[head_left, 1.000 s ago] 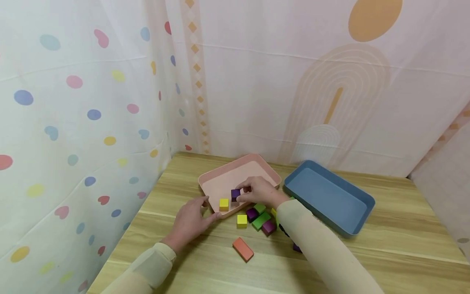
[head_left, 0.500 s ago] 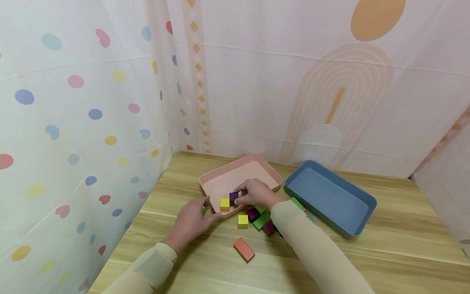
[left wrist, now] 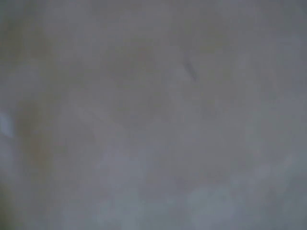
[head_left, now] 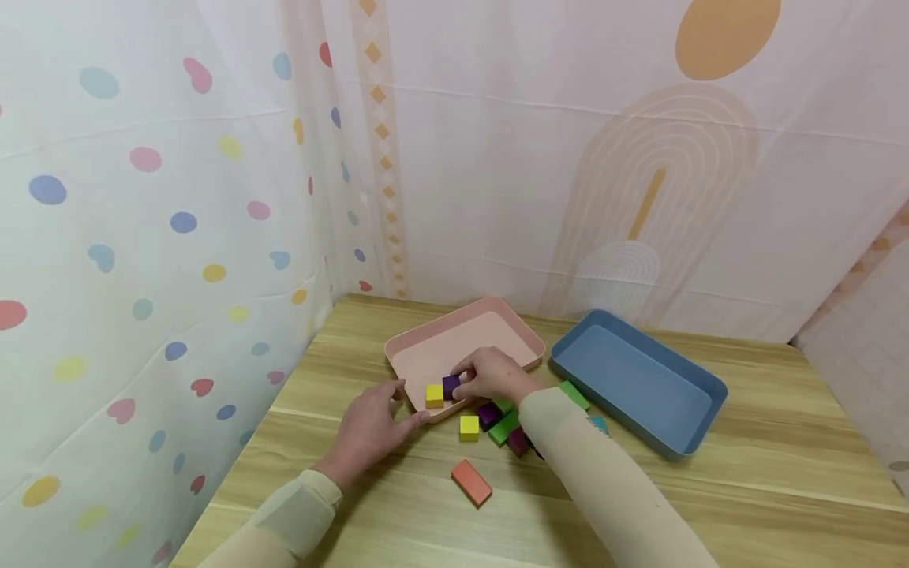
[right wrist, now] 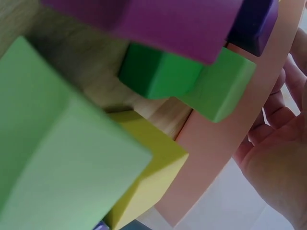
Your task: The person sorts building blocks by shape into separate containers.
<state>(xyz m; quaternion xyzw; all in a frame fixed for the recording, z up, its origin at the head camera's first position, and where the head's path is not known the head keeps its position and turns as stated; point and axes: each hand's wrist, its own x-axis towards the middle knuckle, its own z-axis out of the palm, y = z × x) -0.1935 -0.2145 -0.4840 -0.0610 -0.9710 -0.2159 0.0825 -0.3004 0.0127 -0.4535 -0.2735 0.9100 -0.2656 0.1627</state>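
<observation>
1. Pink tray (head_left: 454, 341) and blue tray (head_left: 635, 379): both plain.
2. Dark purple cube (head_left: 450, 386); bright yellow cubes (head_left: 469, 428).
3. Green blocks (head_left: 503, 428); magenta block (right wrist: 177, 28); teal block (head_left: 600, 424); coral-red block (head_left: 472, 483).
4. Table (head_left: 760, 489): tan wood grain.
5. Left curtain (head_left: 142, 237): white, with multicoloured spots and hearts.
6. Back curtain (head_left: 490, 173): pale pink, with an orange disc, beige arches, orange diamonds down a band.
7. Sleeves (head_left: 618, 473): cream.

Showing no readable text, labels, brands, numbers or signs, whether on blocks (head_left: 469, 428), pink tray (head_left: 454, 347), blue tray (head_left: 632, 379), table (head_left: 398, 509) or curtain (head_left: 497, 181) in the head view, or on blocks in the right wrist view; too blurred for reading in the left wrist view
</observation>
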